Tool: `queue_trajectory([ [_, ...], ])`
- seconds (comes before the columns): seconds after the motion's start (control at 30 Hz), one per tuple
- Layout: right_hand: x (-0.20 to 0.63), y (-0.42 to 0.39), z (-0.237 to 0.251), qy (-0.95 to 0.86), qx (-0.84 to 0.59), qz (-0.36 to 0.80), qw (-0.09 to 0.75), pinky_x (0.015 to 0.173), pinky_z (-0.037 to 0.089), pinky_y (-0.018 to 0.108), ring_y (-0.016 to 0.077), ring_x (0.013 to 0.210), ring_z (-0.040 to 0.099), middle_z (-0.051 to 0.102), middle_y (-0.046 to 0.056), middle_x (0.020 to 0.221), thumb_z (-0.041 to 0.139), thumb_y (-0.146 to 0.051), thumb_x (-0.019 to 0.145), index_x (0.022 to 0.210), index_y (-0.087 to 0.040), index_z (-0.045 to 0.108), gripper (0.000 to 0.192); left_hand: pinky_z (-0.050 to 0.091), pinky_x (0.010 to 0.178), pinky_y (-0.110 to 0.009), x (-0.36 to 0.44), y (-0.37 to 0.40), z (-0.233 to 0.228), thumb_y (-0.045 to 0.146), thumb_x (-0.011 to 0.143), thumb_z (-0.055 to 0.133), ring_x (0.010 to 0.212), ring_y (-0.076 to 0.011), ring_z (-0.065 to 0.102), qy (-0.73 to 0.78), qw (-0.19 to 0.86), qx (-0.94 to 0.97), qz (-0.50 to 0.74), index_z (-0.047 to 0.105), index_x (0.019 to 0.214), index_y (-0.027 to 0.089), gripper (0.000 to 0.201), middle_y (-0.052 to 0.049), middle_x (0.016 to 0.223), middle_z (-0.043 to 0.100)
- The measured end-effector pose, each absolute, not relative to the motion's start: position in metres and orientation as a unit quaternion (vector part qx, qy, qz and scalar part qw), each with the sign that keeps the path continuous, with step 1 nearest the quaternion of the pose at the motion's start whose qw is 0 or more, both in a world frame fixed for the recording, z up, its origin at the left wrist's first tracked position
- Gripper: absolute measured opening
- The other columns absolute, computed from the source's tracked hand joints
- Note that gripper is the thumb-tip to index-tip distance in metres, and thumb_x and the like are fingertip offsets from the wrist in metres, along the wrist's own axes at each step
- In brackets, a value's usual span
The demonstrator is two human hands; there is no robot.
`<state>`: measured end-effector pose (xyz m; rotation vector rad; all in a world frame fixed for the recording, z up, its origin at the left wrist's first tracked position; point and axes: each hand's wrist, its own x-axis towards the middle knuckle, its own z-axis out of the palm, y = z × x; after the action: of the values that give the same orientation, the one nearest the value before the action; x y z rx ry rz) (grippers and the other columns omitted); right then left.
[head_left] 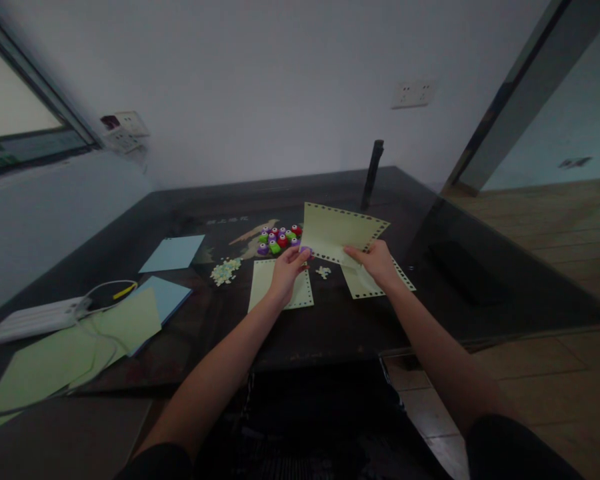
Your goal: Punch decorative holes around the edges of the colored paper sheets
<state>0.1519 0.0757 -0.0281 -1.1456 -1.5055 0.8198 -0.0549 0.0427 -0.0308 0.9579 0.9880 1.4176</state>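
My right hand (377,263) pinches the lower edge of a pale green paper sheet (345,230), which has small shapes punched along its borders. My left hand (289,268) is closed on a small purple craft punch (306,253) at the sheet's lower left corner. Whether the paper is inside the punch's slot cannot be made out. Below my left hand lies a second green sheet (260,283) with punched edges. Another punched sheet (363,283) lies partly under my right hand. Several small punches (274,246) in red, green and purple stand grouped behind my left hand.
A heap of paper cut-outs (225,271) lies left of the sheets, and a smaller pile (323,272) between them. Blue paper (175,253), stacked green paper (55,360) and a white power strip (35,320) with a cable are at left. A black upright object (373,175) stands behind.
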Motion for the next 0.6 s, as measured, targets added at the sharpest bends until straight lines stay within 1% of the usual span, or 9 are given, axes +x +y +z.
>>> queue_trajectory([
  [0.3, 0.1518, 0.075, -0.0272, -0.626, -0.473, 0.347, 0.515, 0.086, 0.05, 0.044, 0.0274, 0.091, 0.066, 0.071, 0.013, 0.097, 0.071, -0.032, 0.065, 0.093, -0.011, 0.071, 0.035, 0.043, 0.068, -0.024, -0.0551, 0.0424, -0.0315, 0.036, 0.064, 0.075, 0.081, -0.016, 0.062, 0.418, 0.548, 0.409, 0.598, 0.065, 0.085, 0.016, 0.03, -0.006, 0.086, 0.066],
  [0.43, 0.1519, 0.0752, -0.0277, -0.624, -0.478, 0.343, 0.515, 0.086, 0.05, 0.045, 0.0275, 0.09, 0.067, 0.072, 0.011, 0.095, 0.071, -0.033, 0.065, 0.092, -0.013, 0.071, 0.034, 0.042, 0.066, -0.024, -0.0552, 0.0428, -0.0329, 0.036, 0.065, 0.075, 0.079, -0.0153, 0.062, 0.419, 0.543, 0.414, 0.599, 0.065, 0.084, 0.016, 0.029, -0.005, 0.084, 0.066],
  [0.6, 0.1521, 0.0774, -0.03, -0.625, -0.467, 0.348, 0.52, 0.088, 0.049, 0.046, 0.0268, 0.092, 0.066, 0.072, 0.011, 0.097, 0.072, -0.033, 0.064, 0.093, -0.014, 0.071, 0.034, 0.042, 0.066, -0.023, -0.0549, 0.0429, -0.0329, 0.036, 0.065, 0.074, 0.08, -0.0153, 0.062, 0.417, 0.543, 0.415, 0.599, 0.065, 0.084, 0.016, 0.029, -0.005, 0.086, 0.066],
])
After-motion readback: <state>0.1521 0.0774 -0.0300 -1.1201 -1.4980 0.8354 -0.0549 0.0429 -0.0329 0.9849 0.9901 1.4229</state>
